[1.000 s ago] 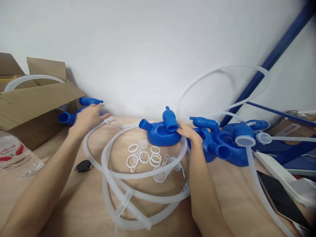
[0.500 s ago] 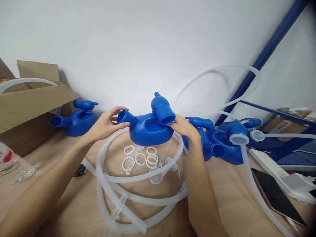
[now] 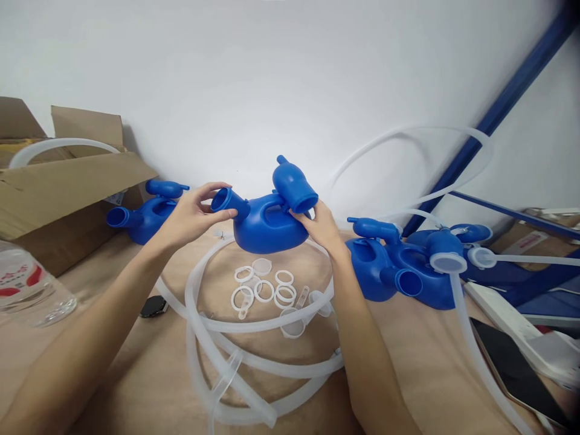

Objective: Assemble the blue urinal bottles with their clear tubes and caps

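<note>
Now, the left hand (image 3: 193, 211) has thumb and fingers closed around the wide neck of the blue bottle (image 3: 267, 232), while the right hand (image 3: 321, 226) clasps its far end, just under the blue spouted cap (image 3: 292, 184). The bottle sits between both hands, seemingly raised over the back of the coiled hose (image 3: 267, 326). Watch that left side: it's only a rim hold on smooth plastic, so if the right slackens, the body could swing or slip. The cap leans out above the handle, and a knock from the right thumb might tip it; how it's joined, I can't tell. Lower the bottle carelessly and it could land on the hose and rock, or scatter the white rings (image 3: 255, 291) lying inside the loop. Further out, a pale wooden tabletop (image 3: 154, 368) runs up to a plain white wall (image 3: 226, 90). At left stands a cardboard box (image 3: 77, 193) with another blue bottle beside it; over at right, more blue bottles, a phone (image 3: 521, 374) and a slanting blue bar (image 3: 507, 103).
</note>
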Action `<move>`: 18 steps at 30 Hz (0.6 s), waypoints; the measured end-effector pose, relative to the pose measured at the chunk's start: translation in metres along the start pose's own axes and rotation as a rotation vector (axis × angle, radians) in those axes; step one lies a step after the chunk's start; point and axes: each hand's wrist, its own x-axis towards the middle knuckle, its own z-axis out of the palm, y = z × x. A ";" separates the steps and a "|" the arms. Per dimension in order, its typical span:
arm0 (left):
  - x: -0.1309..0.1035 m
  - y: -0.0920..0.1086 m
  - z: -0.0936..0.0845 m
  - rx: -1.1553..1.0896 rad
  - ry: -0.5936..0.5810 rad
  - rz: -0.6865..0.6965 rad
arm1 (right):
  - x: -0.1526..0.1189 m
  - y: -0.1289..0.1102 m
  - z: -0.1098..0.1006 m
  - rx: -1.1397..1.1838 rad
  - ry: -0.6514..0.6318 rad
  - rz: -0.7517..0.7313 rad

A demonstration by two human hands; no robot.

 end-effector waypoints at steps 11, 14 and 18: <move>0.031 -0.103 -0.008 0.299 0.327 -0.163 | -0.022 0.023 -0.068 -0.228 0.149 0.134; 0.032 -0.127 0.001 0.327 0.324 -0.205 | -0.038 0.036 -0.096 -0.382 0.205 0.310; 0.032 -0.145 0.009 0.368 0.268 -0.219 | -0.063 0.066 -0.125 -0.522 0.161 0.671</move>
